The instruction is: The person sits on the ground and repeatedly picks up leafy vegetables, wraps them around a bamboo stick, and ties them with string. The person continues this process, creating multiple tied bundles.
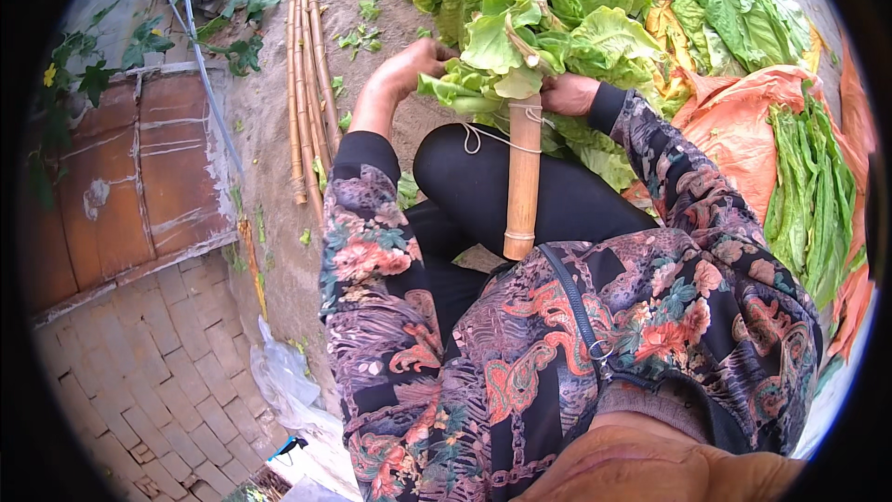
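A large bunch of leafy green lettuce (548,9) rests in front of my knees. My left hand (409,72) is at its left side, the fingers curled in against the leaf edges. On the other side my right hand (569,93) grips low among the leaves, its fingertips partly hidden. Between my hands, a short bamboo tube (523,186) lies over my lap, its upper end touching the leaves. A thin pale string (492,138) is tied round the tube and loops out over my dark trousers.
Several long bamboo poles (302,84) lie on the ground at the left, among leaf scraps. More greens (808,195) lie at the right beside orange plastic sheeting (734,125). A rusty metal panel (139,167) and brick paving (167,363) are at the far left, with clear plastic (279,367) nearby.
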`<state>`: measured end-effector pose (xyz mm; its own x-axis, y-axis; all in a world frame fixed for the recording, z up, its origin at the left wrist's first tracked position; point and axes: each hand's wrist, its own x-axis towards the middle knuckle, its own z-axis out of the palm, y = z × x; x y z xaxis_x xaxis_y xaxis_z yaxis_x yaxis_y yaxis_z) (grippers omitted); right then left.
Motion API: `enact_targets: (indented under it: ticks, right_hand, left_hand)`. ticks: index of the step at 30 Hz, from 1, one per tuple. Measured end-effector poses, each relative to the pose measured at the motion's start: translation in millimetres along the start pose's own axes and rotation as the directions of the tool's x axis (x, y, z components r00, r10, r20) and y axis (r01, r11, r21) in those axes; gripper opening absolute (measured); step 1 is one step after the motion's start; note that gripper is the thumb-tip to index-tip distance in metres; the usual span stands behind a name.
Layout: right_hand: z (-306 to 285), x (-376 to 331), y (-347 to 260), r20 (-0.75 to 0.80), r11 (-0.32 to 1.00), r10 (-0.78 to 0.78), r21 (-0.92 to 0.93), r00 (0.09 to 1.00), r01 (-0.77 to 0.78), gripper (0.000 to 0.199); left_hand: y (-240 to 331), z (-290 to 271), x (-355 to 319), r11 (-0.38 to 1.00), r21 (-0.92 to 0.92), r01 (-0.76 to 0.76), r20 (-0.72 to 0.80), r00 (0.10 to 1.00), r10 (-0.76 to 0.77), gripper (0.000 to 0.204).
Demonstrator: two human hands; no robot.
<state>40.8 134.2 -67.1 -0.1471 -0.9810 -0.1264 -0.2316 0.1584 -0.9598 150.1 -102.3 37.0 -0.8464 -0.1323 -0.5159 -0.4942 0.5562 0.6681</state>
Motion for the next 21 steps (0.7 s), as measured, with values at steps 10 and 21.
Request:
enact_targets:
  ticks: [10,21]
  right_hand:
    - [5,-25,-34,-0.335,0.926,-0.138,-0.377,0.932,0.002,0.021]
    - [45,16,7,-0.643,0.98,-0.198,-0.102,0.74,0.174,0.02]
  left_hand:
    - [81,-4,-111,0.91,0.388,-0.15,0.05,0.989,0.142,0.022]
    - [133,191,-28,0.917,0.218,-0.334,-0.183,0.909,0.374,0.021]
